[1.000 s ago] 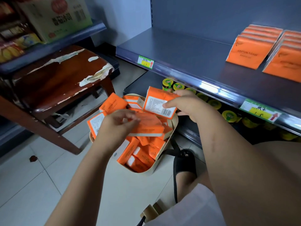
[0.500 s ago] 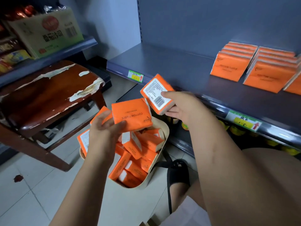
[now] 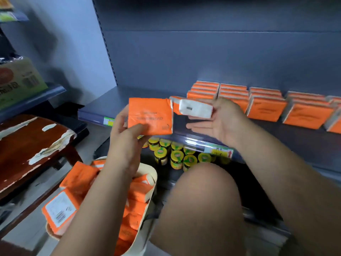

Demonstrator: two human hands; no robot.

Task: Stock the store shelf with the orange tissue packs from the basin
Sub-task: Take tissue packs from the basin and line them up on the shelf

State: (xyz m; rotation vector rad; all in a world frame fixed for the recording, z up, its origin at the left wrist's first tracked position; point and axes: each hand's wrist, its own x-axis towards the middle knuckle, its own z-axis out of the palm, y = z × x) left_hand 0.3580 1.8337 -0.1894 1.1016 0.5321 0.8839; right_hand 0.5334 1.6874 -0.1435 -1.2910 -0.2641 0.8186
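Note:
My left hand (image 3: 124, 141) pinches an orange tissue pack (image 3: 150, 116) by its lower left corner, face toward me, in front of the grey shelf's (image 3: 103, 106) edge. My right hand (image 3: 219, 122), palm up, holds a second pack (image 3: 195, 108) with its white end showing, just right of the first. Behind them several rows of orange packs (image 3: 265, 108) stand upright on the shelf. The cream basin (image 3: 150, 179) on the floor below my left arm holds several more loose packs (image 3: 137, 191).
Small yellow-lidded jars (image 3: 177, 156) fill the lower shelf under the price strip (image 3: 219, 150). A worn wooden stool (image 3: 27, 145) stands at left, beside another rack with a cardboard box (image 3: 18, 82). My bare knee (image 3: 201, 200) is at bottom centre.
Both hands rose from the basin up to shelf height, each carrying a pack. The view tilted up toward the shelf, and the right-hand pack turned its white end toward me.

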